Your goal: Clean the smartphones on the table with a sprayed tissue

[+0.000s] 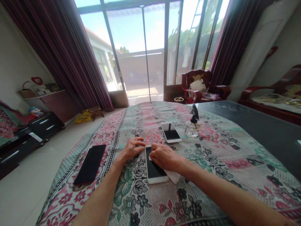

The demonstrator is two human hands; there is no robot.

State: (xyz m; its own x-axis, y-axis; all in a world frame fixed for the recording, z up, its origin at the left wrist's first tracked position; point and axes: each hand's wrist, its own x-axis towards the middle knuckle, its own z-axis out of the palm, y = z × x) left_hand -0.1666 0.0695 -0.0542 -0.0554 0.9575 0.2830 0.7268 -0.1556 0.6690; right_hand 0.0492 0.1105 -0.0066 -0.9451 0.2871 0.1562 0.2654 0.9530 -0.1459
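A white smartphone (158, 180) with a dark screen lies face up on the patterned tablecloth in front of me. The bent fingers of my left hand (133, 148) press against its upper left corner, steadying it. Over the upper part of the screen, my right hand (166, 157) is closed on a white cloth or tissue (174, 176). A small bit of it shows at the fingertips, and a loose end hangs below the palm past the phone's right edge. My right hand covers much of the screen.
Another white smartphone (171, 133) lies farther back, beside a clear spray bottle (192, 129) with a black trigger. To the left is a black smartphone (90, 164). The floral tablecloth (127, 201) covers the table. A dark tabletop (249, 131) adjoins at right, near a wooden chair (197, 84).
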